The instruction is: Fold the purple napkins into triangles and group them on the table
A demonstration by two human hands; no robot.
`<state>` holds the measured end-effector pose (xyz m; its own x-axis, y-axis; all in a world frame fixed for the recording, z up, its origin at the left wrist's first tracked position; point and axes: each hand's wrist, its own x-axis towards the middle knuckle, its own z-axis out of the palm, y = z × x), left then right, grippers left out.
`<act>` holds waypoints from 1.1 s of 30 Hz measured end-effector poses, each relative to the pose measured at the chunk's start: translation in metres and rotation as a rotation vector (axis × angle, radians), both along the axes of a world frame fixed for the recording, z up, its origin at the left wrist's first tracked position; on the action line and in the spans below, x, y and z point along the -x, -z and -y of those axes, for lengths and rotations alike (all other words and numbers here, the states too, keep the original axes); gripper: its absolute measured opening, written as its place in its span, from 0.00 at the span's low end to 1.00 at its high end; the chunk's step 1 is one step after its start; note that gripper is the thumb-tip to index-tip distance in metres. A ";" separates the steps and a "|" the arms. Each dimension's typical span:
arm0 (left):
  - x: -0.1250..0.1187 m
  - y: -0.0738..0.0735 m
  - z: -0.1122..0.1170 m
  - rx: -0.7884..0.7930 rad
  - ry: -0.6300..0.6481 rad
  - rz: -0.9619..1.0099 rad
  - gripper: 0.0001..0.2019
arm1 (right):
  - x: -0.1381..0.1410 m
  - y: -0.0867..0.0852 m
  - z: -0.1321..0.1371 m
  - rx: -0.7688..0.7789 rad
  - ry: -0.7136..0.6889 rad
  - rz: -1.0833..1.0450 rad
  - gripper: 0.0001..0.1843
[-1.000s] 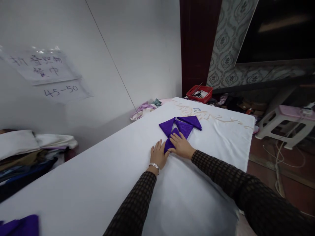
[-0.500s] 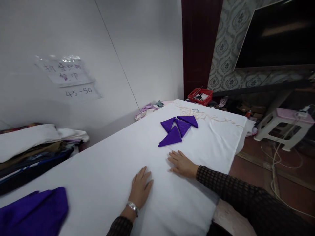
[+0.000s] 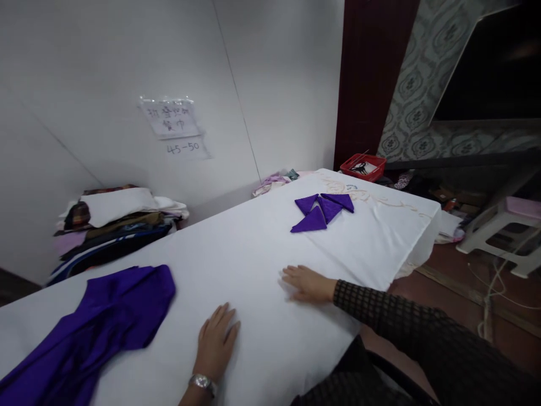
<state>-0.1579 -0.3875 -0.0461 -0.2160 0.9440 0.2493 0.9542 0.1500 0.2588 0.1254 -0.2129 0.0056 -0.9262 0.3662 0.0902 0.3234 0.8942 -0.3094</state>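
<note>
My left hand (image 3: 216, 339) lies flat and open on the white tablecloth (image 3: 253, 265), fingers stretched forward, a watch on its wrist. My right hand (image 3: 305, 283) also rests flat and open on the cloth, further right. Neither holds anything. Several purple napkins folded into triangles (image 3: 323, 207) sit together at the far end of the table, well beyond both hands. A loose pile of unfolded purple cloth (image 3: 97, 324) lies on the table to the left of my left hand, about a hand's width away.
A stack of folded fabrics (image 3: 114, 223) stands against the white wall at left. A red basket (image 3: 362, 167) sits behind the table's far end. A pink-topped stool (image 3: 505, 228) and cables are on the floor at right. Paper notes (image 3: 175, 125) hang on the wall.
Both hands have let go of the folded purple triangle and drawn back toward me. The view has swung left, bringing the unfolded purple cloth into sight.
</note>
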 end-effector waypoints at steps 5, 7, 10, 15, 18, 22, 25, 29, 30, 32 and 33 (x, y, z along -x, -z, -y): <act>0.000 0.001 0.022 -0.007 0.009 0.020 0.19 | 0.010 0.001 -0.055 -0.093 0.394 -0.089 0.23; -0.001 0.000 0.024 -0.023 0.017 0.039 0.18 | 0.007 0.000 -0.081 -0.112 0.517 -0.102 0.21; -0.002 -0.003 0.020 -0.069 0.009 0.104 0.17 | -0.001 0.001 -0.115 -0.135 0.620 -0.103 0.22; -0.016 -0.021 -0.026 -0.085 0.054 0.288 0.17 | -0.008 0.006 -0.153 -0.152 0.661 -0.075 0.23; -0.041 -0.036 -0.083 -0.063 0.107 0.352 0.17 | -0.011 0.011 -0.169 -0.147 0.671 -0.056 0.25; -0.084 -0.048 -0.176 0.047 0.140 0.408 0.16 | -0.020 0.021 -0.181 -0.119 0.667 0.014 0.28; -0.108 -0.047 -0.238 0.101 0.109 0.421 0.18 | -0.026 0.028 -0.185 -0.107 0.667 0.066 0.30; -0.127 -0.038 -0.293 0.099 0.048 0.355 0.21 | -0.030 0.037 -0.185 -0.127 0.663 0.047 0.30; -0.130 -0.035 -0.301 0.105 0.042 0.340 0.21 | -0.030 0.038 -0.184 -0.135 0.655 0.037 0.30; -0.136 -0.032 -0.312 0.118 0.036 0.330 0.21 | -0.030 0.041 -0.183 -0.153 0.639 0.015 0.30; -0.138 -0.030 -0.316 0.120 0.036 0.329 0.21 | -0.031 0.042 -0.183 -0.161 0.634 0.005 0.30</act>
